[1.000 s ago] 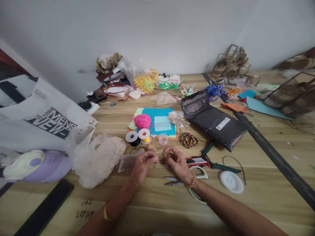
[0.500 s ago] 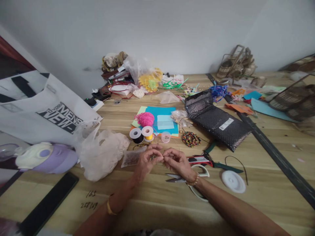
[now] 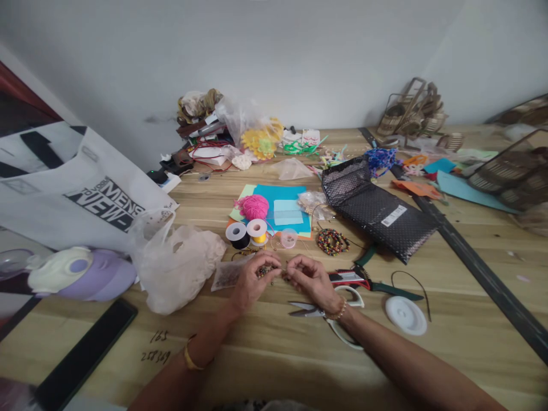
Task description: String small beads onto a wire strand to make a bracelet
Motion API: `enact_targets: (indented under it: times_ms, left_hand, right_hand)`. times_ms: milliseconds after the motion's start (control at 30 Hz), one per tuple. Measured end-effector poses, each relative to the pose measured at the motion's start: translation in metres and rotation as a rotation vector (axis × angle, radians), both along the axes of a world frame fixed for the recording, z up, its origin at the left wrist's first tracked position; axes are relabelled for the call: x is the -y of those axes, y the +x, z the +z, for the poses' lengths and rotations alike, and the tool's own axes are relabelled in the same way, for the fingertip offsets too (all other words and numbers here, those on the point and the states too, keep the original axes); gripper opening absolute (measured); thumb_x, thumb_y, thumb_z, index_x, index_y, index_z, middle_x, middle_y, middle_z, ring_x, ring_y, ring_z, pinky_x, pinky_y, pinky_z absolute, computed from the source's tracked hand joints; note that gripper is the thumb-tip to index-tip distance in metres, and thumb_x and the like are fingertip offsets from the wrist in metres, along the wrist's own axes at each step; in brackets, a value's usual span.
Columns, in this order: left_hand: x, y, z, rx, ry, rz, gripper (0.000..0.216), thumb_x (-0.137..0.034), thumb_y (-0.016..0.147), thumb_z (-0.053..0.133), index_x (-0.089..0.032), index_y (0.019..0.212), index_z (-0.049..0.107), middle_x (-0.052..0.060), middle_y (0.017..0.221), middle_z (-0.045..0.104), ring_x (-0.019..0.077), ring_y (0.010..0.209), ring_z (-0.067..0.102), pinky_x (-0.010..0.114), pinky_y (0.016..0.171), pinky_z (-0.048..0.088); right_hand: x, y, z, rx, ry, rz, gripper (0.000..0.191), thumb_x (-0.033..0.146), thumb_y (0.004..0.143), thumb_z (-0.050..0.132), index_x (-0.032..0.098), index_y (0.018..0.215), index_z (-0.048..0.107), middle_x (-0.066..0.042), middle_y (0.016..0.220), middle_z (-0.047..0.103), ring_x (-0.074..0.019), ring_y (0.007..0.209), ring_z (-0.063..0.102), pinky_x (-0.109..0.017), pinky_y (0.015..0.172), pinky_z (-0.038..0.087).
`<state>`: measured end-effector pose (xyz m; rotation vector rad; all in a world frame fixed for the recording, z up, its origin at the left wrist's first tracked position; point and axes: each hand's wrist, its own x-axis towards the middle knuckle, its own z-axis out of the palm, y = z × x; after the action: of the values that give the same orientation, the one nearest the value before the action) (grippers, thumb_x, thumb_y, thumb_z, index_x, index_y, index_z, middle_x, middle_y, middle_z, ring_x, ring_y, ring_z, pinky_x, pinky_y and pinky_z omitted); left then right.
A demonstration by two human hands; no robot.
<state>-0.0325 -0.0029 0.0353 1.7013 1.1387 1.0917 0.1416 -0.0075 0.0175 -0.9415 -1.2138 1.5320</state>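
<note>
Looks dim and flat in cool, greyish light, too diffuse to betray its source. Shades from soft grey on the wall (image 3: 299, 63) behind the pouch (image 3: 381, 202) to duller brown on the table (image 3: 265, 331) in front, with a broad, soft-edged shadow there. Glints faintly on the pouch's bubbles; reads brighter on the white lid (image 3: 406, 315) before it. Stretches the bag (image 3: 64, 177) far left of the pouch and smears the basket (image 3: 505, 177) to its right. Softens around the left hand (image 3: 252, 281) and right hand (image 3: 312, 279), left of the pouch, blurring the beads (image 3: 264, 272) together.
</note>
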Motion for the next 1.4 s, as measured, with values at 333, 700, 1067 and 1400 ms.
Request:
enact_targets:
  times_ms: [333, 700, 1067, 1400]
  left_hand:
    - [-0.007, -0.024, -0.003, -0.659, 0.227, -0.312, 0.014, -0.008, 0.078, 0.061, -0.019, 0.076, 0.070, 0.009, 0.112, 0.058, 0.0256, 0.117, 0.047, 0.041, 0.100, 0.041]
    - [-0.008, -0.025, -0.013, -0.773, 0.274, -0.350, 0.015, -0.009, 0.081, 0.059, -0.019, 0.078, 0.070, 0.009, 0.119, 0.057, 0.0276, 0.126, 0.039, 0.045, 0.107, 0.034]
    - [-0.005, -0.023, -0.013, -0.772, 0.298, -0.349, 0.016, -0.008, 0.082, 0.057, -0.018, 0.079, 0.068, 0.009, 0.117, 0.059, 0.0268, 0.127, 0.041, 0.044, 0.107, 0.034]
    - [-0.009, -0.029, -0.014, -0.747, 0.303, -0.328, 0.019, -0.005, 0.079, 0.058, -0.019, 0.086, 0.069, 0.008, 0.117, 0.058, 0.0268, 0.129, 0.038, 0.045, 0.106, 0.037]
  right_hand:
    - [-0.012, 0.008, -0.008, -0.001, 0.043, -0.136, 0.031, 0.047, 0.077, 0.068, 0.018, 0.074, 0.058, 0.005, 0.057, 0.042, -0.0074, 0.048, 0.031, -0.021, 0.044, 0.025]
    - [-0.015, 0.007, -0.009, -0.092, -0.111, -0.157, 0.035, 0.048, 0.070, 0.073, 0.017, 0.072, 0.056, 0.007, 0.052, 0.041, -0.0050, 0.040, 0.030, -0.019, 0.038, 0.021]
    - [-0.015, 0.007, -0.009, -0.109, -0.105, -0.120, 0.035, 0.047, 0.071, 0.073, 0.017, 0.072, 0.056, 0.007, 0.051, 0.042, -0.0055, 0.041, 0.033, -0.019, 0.039, 0.023]
    - [-0.015, 0.007, -0.012, -0.093, -0.099, -0.115, 0.034, 0.048, 0.071, 0.073, 0.017, 0.073, 0.058, 0.007, 0.052, 0.044, -0.0062, 0.042, 0.034, -0.019, 0.039, 0.025]
